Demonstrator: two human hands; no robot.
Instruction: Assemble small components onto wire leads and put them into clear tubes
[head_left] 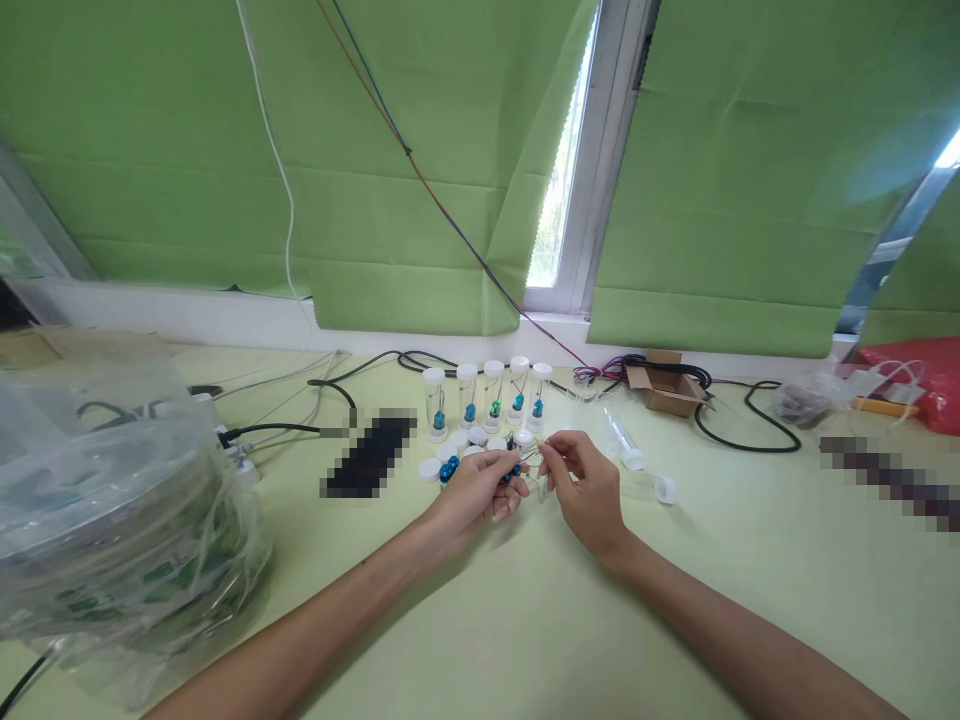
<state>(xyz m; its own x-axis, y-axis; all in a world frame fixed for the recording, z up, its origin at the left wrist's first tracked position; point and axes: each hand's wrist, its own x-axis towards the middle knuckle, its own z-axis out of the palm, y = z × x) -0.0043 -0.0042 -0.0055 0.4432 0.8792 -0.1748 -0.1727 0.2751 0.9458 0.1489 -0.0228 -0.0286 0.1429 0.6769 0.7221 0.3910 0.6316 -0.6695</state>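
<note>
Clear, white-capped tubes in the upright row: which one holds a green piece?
The middle clear, white-capped tube, third from either end: the small piece inside it is green, while the other four tubes hold blue ones.

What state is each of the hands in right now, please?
Left hand: closed, holding a shiny blue item.
Right hand: closed, apparently pinching thin strands, too fine to identify.

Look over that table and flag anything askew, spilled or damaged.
Two clear tubes lie on their sides to the right of the right hand, odd beside the row of five upright tubes, though possibly just set aside. A black cable loops loosely beside the cardboard box. No spill is visible.
</note>
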